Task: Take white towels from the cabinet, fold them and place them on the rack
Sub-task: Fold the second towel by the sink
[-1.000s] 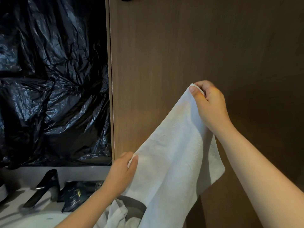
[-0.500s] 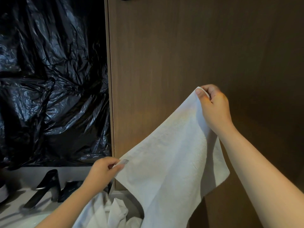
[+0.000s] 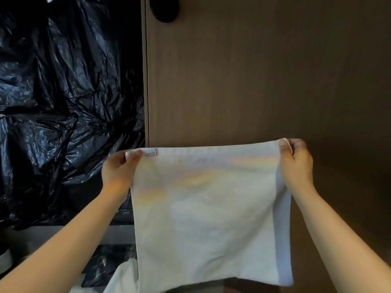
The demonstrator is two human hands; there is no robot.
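Currently the white towel [image 3: 207, 208] hangs flat in front of the wooden cabinet door [image 3: 232, 81], with its top corners pinched by the left hand [image 3: 118, 170] and right hand [image 3: 296, 163]. Risk: both pinches look shallow, so a corner could slip mid-fold and leave the edges misaligned. Small sewn tag [image 3: 150, 152] near the left corner; print too blurred to read.

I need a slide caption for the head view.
A white towel, top corners pinched by the left hand and right hand, hangs spread before a wooden door.
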